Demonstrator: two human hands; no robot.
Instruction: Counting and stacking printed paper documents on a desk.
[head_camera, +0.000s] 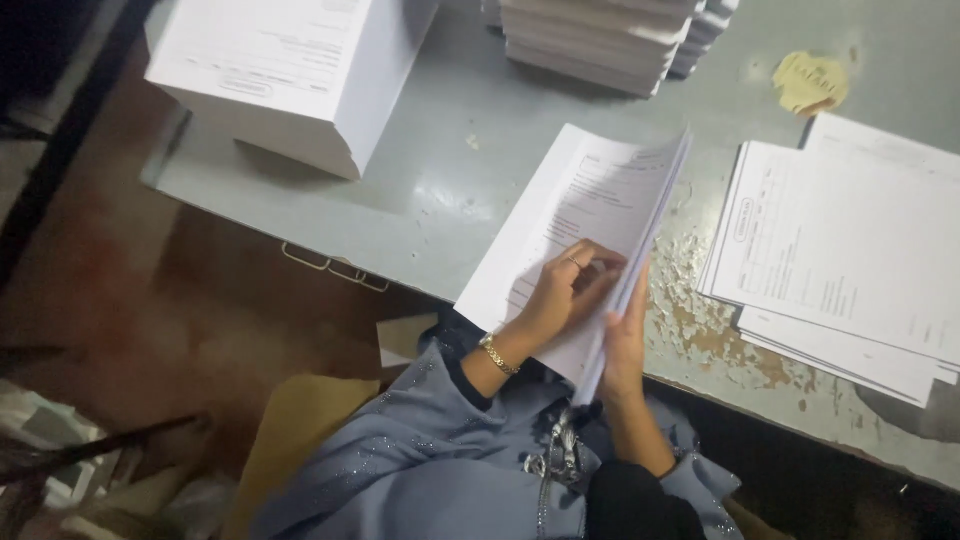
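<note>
A person's left hand (568, 290) lay flat, fingers together, on a sheaf of printed forms (580, 225), while the right hand (625, 335) gripped its lower edge. The sheaf rested on the grey surface (450, 200), a spread pile of forms (850, 260) to the right hand's right.

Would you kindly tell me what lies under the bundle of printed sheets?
The grey table shows beside the bundle of printed sheets; beneath it is covered. Left hand rests on top.

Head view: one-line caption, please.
Left hand flat on a paper sheaf, right hand gripping its edge, over a grey table.
</note>
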